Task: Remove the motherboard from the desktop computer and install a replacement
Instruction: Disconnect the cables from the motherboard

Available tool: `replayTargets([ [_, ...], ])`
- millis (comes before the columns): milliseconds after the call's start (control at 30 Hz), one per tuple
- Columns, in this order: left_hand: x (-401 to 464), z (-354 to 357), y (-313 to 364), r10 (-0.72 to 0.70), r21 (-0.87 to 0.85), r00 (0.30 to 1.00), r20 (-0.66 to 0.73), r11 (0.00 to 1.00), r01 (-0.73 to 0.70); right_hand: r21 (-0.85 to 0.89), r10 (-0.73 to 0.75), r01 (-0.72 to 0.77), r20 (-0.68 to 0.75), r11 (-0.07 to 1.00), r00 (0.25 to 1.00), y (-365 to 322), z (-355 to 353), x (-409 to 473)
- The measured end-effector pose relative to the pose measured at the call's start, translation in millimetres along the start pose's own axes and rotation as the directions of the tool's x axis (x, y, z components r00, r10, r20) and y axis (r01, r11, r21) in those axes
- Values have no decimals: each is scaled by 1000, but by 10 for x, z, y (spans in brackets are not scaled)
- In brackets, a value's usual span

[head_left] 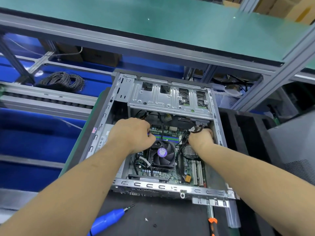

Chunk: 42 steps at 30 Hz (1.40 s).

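Head view looks down on the motherboard [170, 169], which lies flat in the bottom of the open desktop computer case [170, 189], with its fan cooler [162, 155] near the board's middle and memory slots [167, 137] along the board's far edge; the left hand [132, 136] reaches into the case at the far left corner of the board, fingers curled down over the end of the memory slots, though what they have hold of cannot be told; the right hand [202, 139] sits at the far right corner of the board, fingers curled around a bundle of cables [197, 129]; the metal drive cage [170, 96] spans the far end of the case; the case rests on a dark work mat [170, 218]; at the mat's near edge lie a blue screwdriver [109, 218] to the left and an orange-handled tool [212, 222] to the right; a coil of wire [64, 80] lies well beyond the case's far left corner.
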<state>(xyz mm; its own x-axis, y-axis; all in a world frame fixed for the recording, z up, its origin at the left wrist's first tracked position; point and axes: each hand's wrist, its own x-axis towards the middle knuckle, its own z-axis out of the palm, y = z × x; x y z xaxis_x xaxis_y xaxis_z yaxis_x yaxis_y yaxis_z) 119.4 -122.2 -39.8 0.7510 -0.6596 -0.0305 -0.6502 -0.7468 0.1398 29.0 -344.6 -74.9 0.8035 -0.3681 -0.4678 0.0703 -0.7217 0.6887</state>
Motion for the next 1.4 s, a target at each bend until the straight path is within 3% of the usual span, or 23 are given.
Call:
replayTargets([
  [133,11,-2,2,2,16,1000,22,1000,-3,-52,-136,136,4,989,991,72,-43,-77],
  [300,10,-7,4,21,27,999,39,999,-22,136,-140,146,-52,980,989,-142,-85,-286],
  [600,-3,-18,11,41,36,999,19,998,-42,475,96,-39,-98,879,991,-268,-81,-403],
  [700,8,-20,7,40,38,999,16,998,-41,375,68,-42,-56,926,996,-141,-4,-306],
  [867,6,-13,-3,41,22,999,18,999,-41,194,5,24,-145,981,989,-198,-23,-179],
  [1133,-4,-31,5,50,16,998,26,999,-51,36,6,-4,-34,999,999,-165,65,14],
  [1400,15,9,-12,66,26,998,16,997,-66,105,63,-54,-81,993,995,-187,45,132],
])
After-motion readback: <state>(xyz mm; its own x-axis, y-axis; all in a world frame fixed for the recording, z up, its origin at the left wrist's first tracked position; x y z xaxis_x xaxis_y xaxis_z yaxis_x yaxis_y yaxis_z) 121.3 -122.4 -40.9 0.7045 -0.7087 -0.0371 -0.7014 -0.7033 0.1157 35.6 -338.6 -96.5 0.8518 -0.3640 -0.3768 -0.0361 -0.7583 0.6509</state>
